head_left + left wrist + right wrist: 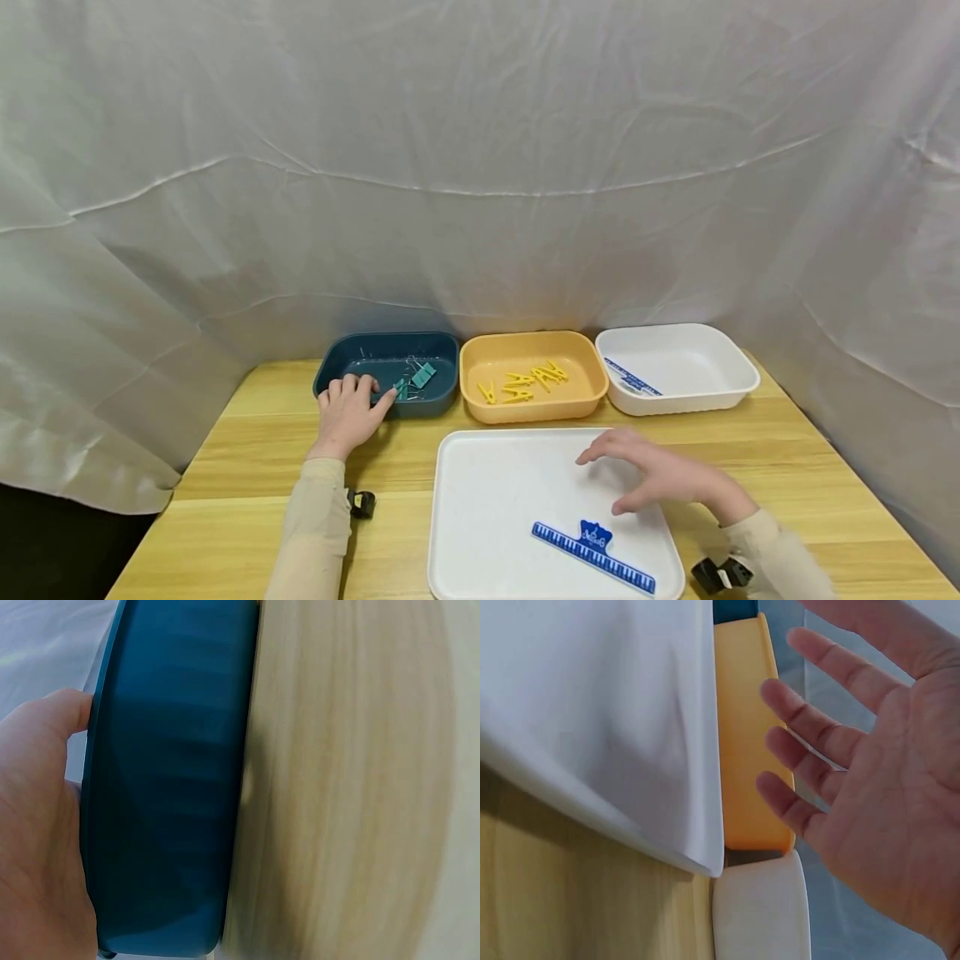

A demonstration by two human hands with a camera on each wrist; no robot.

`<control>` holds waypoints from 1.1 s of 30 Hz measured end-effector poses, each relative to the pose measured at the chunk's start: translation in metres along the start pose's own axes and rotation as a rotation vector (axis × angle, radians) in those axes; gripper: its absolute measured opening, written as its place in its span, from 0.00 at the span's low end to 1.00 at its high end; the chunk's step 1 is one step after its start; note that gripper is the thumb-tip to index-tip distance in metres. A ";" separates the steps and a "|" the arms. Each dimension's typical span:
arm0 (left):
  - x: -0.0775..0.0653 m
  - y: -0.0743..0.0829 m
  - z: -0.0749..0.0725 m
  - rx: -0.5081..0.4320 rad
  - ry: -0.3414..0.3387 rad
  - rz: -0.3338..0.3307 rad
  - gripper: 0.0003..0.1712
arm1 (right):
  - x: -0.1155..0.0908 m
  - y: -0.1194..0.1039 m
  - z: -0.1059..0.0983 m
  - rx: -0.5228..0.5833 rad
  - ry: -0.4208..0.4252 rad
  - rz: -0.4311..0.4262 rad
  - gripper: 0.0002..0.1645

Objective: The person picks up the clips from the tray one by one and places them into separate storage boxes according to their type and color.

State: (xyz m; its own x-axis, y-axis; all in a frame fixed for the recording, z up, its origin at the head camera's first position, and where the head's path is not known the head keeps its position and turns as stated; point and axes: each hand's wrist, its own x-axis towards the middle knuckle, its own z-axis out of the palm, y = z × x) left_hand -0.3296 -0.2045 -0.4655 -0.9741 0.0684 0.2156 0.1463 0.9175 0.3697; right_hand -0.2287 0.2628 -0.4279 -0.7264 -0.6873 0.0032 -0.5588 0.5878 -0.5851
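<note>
My left hand (348, 417) lies over the near rim of the dark blue bin (431, 407), fingers reaching inside with their tips partly hidden. Its thumb is close to the teal binder clips (423, 375) in that bin. In the left wrist view the thumb is at the rim of the bin (172, 780). My right hand (663, 473) hovers over the right part of the white tray (487, 500), fingers spread and holding nothing. A long blue page clip (596, 537) with a piano-key pattern lies on the tray, just below that hand.
A yellow bin (555, 409) with several yellow clothespins (519, 379) stands in the middle of the back row. To its right is a white bin (697, 403) containing a blue-and-white page clip (632, 379). A grey curtain (480, 208) hangs behind the wooden table (397, 483).
</note>
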 end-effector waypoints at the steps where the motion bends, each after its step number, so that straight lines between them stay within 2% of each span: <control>1: 0.000 0.000 0.000 -0.001 -0.002 -0.001 0.26 | 0.000 -0.001 0.001 -0.009 -0.014 -0.007 0.37; 7: 0.000 0.000 -0.001 0.004 -0.014 -0.003 0.27 | 0.000 -0.008 0.006 -0.038 -0.085 -0.062 0.39; 13: 0.000 0.000 0.000 0.008 -0.014 -0.010 0.26 | 0.001 -0.009 0.011 -0.049 -0.105 -0.119 0.34; 22: 0.001 0.000 0.000 0.013 -0.014 -0.009 0.27 | 0.004 -0.007 0.016 -0.060 -0.133 -0.131 0.29; 33: 0.001 0.000 0.002 0.014 -0.012 -0.012 0.26 | 0.004 -0.010 0.017 -0.083 -0.177 -0.144 0.29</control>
State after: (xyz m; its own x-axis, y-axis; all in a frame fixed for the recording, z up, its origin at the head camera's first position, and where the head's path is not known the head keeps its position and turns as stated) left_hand -0.3305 -0.2041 -0.4669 -0.9778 0.0617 0.2004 0.1320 0.9238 0.3594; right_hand -0.2190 0.2474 -0.4363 -0.5594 -0.8264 -0.0650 -0.6878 0.5065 -0.5200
